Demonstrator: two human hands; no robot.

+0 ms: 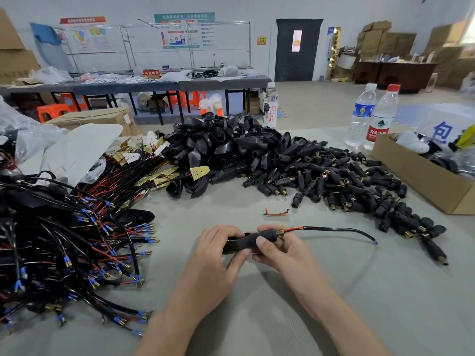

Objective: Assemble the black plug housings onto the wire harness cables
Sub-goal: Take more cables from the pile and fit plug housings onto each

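Step judged: plug housing (246, 242) being fitted onto cable (339, 229) | housing gripped by left hand (218, 249) and right hand (276, 249), fingers curled round it | cable trailed toward 3 o'clock | seating possibly incomplete | next: firm, aligned push called for

I'm seeing black plug housing (253, 242) being held nearly level, near centre, brass end pointing right | red-black cable (339, 230) trailing right from it, curving down | housing pile (231, 147) sitting behind | harness cable heap (77, 240) sprawling left
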